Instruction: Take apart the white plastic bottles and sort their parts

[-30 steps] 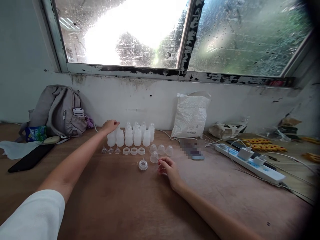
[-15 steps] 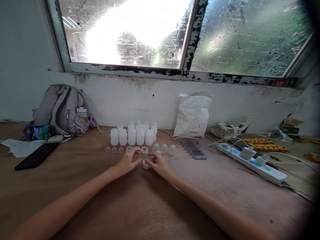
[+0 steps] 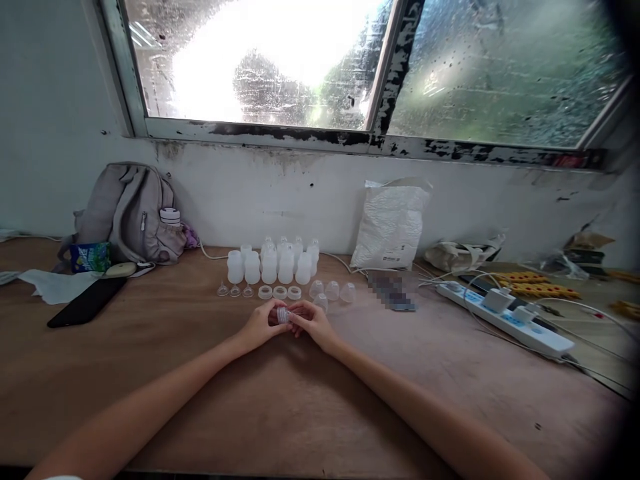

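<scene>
Between both hands is a whitish, ridged bottle collar (image 3: 283, 315), tipped on its side just above the table. My left hand (image 3: 263, 325) grips it from the left, thumb in front and fingers behind. My right hand (image 3: 316, 325) pinches it from the right; some of its fingers are hidden. Just beyond the hands lie three more collars (image 3: 280, 293) in a row. Left of them stand three clear bottle nipples (image 3: 235, 291). Several clear dome caps (image 3: 332, 289) sit to the right, one close to my right hand. Several milky baby bottles (image 3: 269, 267) stand upright behind.
Far left are a grey backpack (image 3: 133, 213), a black phone-like slab (image 3: 87, 303) and a white tissue (image 3: 60, 287). A white plastic package (image 3: 393, 227) leans on the wall. A pixelated flat object (image 3: 393, 291) and a power strip (image 3: 505, 320) with cables lie right.
My left hand has come in and closed on the collar, which my right hand held alone. The collar has been raised and turned on its side. The view has shifted slightly.
</scene>
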Demonstrator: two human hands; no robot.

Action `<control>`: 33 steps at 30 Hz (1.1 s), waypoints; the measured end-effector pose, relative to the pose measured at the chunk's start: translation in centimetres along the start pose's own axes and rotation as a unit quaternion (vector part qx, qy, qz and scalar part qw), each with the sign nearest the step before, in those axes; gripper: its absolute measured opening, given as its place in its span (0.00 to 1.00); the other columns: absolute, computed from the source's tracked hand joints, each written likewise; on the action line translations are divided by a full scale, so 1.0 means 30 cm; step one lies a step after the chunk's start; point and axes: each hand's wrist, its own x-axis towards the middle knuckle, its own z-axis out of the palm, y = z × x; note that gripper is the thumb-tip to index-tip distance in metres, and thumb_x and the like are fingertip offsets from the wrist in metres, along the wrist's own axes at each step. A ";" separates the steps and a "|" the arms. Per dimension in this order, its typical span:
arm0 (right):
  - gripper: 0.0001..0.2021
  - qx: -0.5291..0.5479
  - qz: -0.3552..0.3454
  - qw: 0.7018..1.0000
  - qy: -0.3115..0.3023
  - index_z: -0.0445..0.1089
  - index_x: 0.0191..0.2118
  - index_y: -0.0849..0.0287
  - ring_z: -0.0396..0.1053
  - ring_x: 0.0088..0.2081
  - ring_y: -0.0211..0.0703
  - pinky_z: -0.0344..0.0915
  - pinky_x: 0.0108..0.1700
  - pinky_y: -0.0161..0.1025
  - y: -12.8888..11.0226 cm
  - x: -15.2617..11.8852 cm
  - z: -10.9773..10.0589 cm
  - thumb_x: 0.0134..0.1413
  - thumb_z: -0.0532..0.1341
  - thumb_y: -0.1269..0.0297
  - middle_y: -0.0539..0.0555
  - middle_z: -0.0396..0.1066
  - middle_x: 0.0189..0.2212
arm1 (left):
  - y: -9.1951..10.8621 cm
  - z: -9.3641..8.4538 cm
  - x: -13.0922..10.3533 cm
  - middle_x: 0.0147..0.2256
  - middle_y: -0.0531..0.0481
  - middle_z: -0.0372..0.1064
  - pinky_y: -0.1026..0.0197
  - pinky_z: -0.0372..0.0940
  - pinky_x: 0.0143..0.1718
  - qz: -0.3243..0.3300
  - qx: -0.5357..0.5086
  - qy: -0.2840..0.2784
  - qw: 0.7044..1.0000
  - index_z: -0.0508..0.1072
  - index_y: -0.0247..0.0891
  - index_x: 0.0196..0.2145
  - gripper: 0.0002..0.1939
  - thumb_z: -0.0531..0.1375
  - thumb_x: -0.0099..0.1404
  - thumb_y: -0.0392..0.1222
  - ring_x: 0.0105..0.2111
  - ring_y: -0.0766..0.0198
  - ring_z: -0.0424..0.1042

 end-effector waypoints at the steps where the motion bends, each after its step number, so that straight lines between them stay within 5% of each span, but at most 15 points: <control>1: 0.12 -0.001 0.000 1.000 0.002 0.64 0.32 0.61 0.62 0.17 0.32 0.62 0.19 0.31 0.002 0.002 0.001 0.41 0.62 0.60 0.47 0.67 0.20 | -0.002 0.001 0.000 0.38 0.48 0.66 0.61 0.65 0.36 0.001 -0.002 0.001 1.000 0.64 0.36 0.40 0.21 0.62 0.49 0.46 0.34 0.63 0.69; 33: 0.04 -0.032 0.005 0.999 0.023 0.61 0.25 0.61 0.61 0.15 0.31 0.61 0.17 0.29 0.026 0.018 0.004 0.36 0.56 0.71 0.43 0.62 0.15 | -0.006 0.010 0.005 0.35 0.49 0.68 0.61 0.65 0.37 -0.015 -0.015 -0.020 1.000 0.66 0.35 0.37 0.20 0.65 0.46 0.39 0.33 0.63 0.69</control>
